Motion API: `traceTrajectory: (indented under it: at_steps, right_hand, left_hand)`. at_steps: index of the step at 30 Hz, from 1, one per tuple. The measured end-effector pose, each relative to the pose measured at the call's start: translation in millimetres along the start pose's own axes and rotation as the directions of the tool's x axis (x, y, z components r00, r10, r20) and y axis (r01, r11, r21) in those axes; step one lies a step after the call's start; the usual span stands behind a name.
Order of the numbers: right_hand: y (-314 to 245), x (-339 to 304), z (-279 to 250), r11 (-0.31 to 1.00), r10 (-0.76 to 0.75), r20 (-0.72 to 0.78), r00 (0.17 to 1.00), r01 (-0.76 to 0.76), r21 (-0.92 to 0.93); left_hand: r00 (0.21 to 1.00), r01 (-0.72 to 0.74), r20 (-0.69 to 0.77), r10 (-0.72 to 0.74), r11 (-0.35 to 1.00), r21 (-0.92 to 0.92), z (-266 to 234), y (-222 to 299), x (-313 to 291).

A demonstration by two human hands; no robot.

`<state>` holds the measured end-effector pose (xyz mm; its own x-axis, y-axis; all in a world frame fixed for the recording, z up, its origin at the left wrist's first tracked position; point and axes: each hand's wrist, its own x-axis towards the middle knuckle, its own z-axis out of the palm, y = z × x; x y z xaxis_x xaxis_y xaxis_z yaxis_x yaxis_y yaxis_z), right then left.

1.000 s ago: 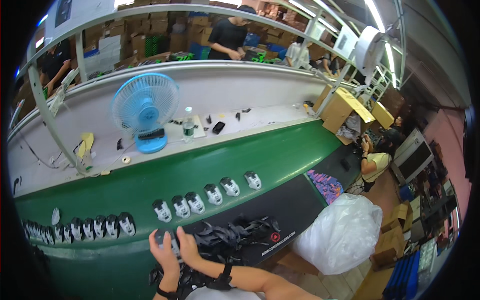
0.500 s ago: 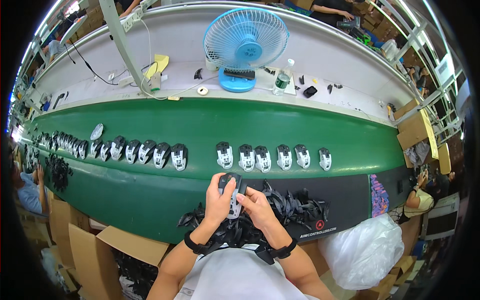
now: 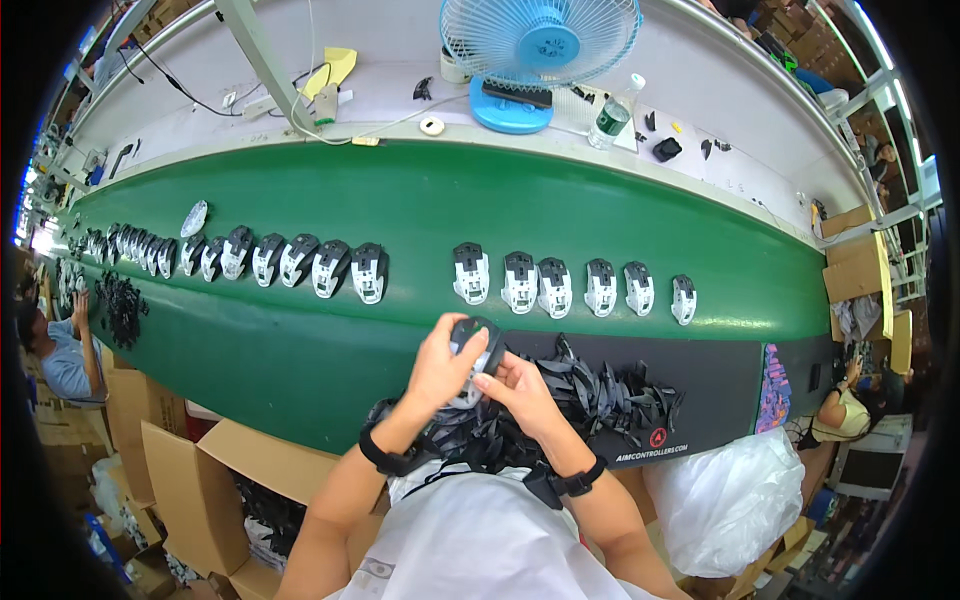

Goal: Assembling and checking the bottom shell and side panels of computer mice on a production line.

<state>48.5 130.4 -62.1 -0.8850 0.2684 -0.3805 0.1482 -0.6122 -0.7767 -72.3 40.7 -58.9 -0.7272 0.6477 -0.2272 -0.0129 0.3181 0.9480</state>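
Observation:
A black-and-white computer mouse [image 3: 484, 333] is held between my two hands, over the near edge of the green belt. My left hand [image 3: 440, 365] wraps round its left side, thumb across its dark top. From the lower right, my right hand [image 3: 522, 392] grips the light lower part with thumb and fingers. Below and right of the hands lies a heap of curved black plastic pieces [image 3: 610, 390] on a black mat [image 3: 715, 385]. A row of similar mice [image 3: 368, 273] stands beyond my hands, with another group [image 3: 554, 287] further right.
The green belt [image 3: 400, 195] runs across the bench. Behind it stand a blue fan [image 3: 510, 112] and a bottle [image 3: 608, 122]. Near me are an open cardboard box [image 3: 190, 490] and a white plastic bag [image 3: 725, 500]. Other people sit at the left [image 3: 62, 355] and right [image 3: 848, 400].
The view has tilted down and shifted, so the belt and fan appear higher. Both hands keep hold of the mouse, which is now turned slightly, its light lower part more covered.

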Motion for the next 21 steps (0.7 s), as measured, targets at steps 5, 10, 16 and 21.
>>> traceTrajectory:
  at_steps: [5, 10, 16, 21]
  right_hand:
    - [38.3, 19.1, -24.4, 0.675, -0.221, -0.157, 0.963, 0.035, -0.737]
    - [62.7, 24.1, -4.5, 0.326, -0.216, 0.168, 0.962, 0.233, -0.916]
    - [103.7, 45.2, 20.9, -0.212, 0.041, 0.230, 0.972, 0.233, -0.949]
    - [113.2, 48.8, -4.2, -0.004, -0.015, 0.231, 0.973, 0.231, -0.973]
  left_hand:
    - [0.969, 0.044, -0.244, -0.049, 0.999, -0.026, -35.2, -79.1, 79.3]
    - [0.949, -0.022, -0.294, 0.111, 0.957, 0.290, -50.7, -101.9, 136.9]
    - [0.746, -0.221, -0.215, 0.630, 0.540, 0.812, -37.1, -107.7, 151.7]
    - [0.945, -0.174, 0.035, 0.325, 0.409, 0.896, 2.2, -51.1, 140.8]
